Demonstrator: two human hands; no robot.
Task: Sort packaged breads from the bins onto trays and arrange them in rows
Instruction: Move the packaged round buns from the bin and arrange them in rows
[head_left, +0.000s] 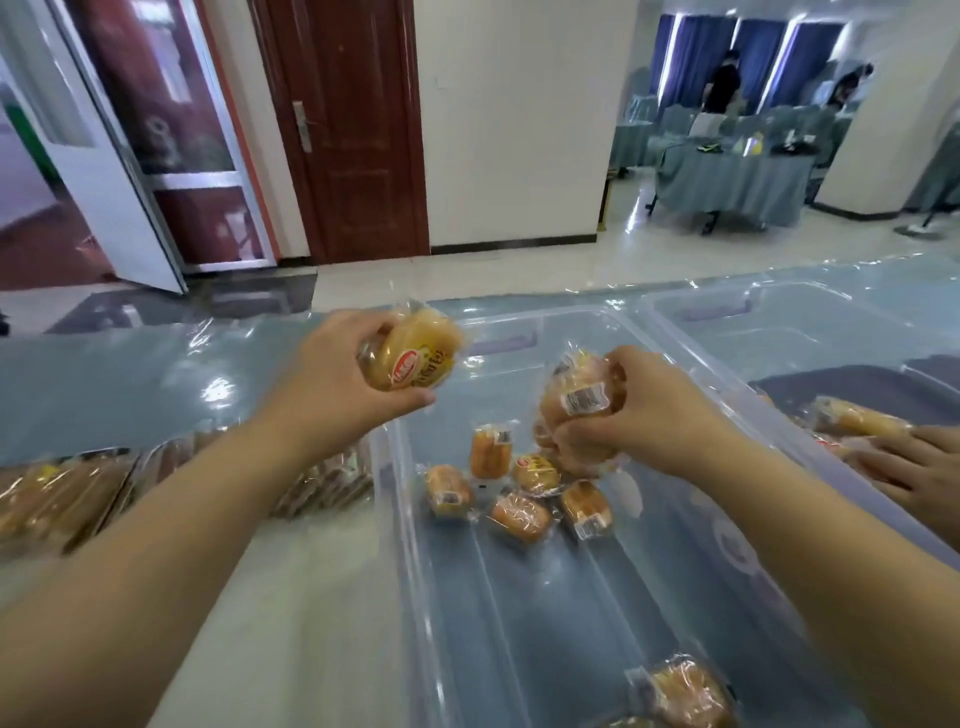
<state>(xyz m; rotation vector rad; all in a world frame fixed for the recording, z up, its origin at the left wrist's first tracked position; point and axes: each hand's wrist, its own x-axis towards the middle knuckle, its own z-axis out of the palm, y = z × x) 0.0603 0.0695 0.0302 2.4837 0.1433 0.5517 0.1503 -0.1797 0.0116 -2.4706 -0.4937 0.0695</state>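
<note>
My left hand (332, 374) curls round one bread pack (415, 358), held above the far left corner of the clear bin (400, 519). My right hand (649, 415) grips a bunch (576, 410) of several packs over the bin's middle, with a barcode label facing me. Under that bunch, five loose packs (519, 517) lie together on the bin's floor, and one more (685, 693) lies apart near the close end. Left of the bin, beneath my left forearm, rows (62, 499) of packs lie side by side, blurred. A second bin (727, 306) stands just right of the first. Another person's hand (914, 467) lies with straight fingers beside packs at the right edge.
</note>
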